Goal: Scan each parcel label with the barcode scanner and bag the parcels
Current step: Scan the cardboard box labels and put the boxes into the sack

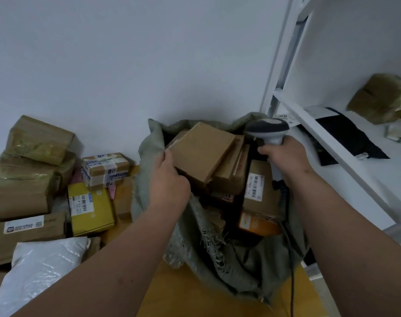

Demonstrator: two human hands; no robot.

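1. Gripping the edge of a plain brown box (203,152), the left hand (169,179) has its fingers curled on the box's near-left side; the box sits on top of the other parcels in the open grey-green woven sack (217,255).
2. Right hand (286,159): fingers wrapped round the handle of the barcode scanner (269,131), its dark head rising just above the knuckles and turned left over the sack mouth. Its black cable (292,282) trails down past the wrist.
3. Below and between the two hands, inside the sack, lie more cartons, one showing a white barcode label (254,186).
4. Far left of the left fingers, loose parcels are piled against a plain white wall: taped brown boxes, a yellow box (89,209) with a label, and a white poly mailer (39,268).
5. Right of the scanner hand stands a white shelf (320,138) carrying a black bag (348,138) and a taped brown parcel (382,97).
6. The surface under the sack is yellow-orange (190,291).
7. Label print is too blurred to read; the sack's lower contents are hidden in shadow, and the mailer is cut off by the frame edge.
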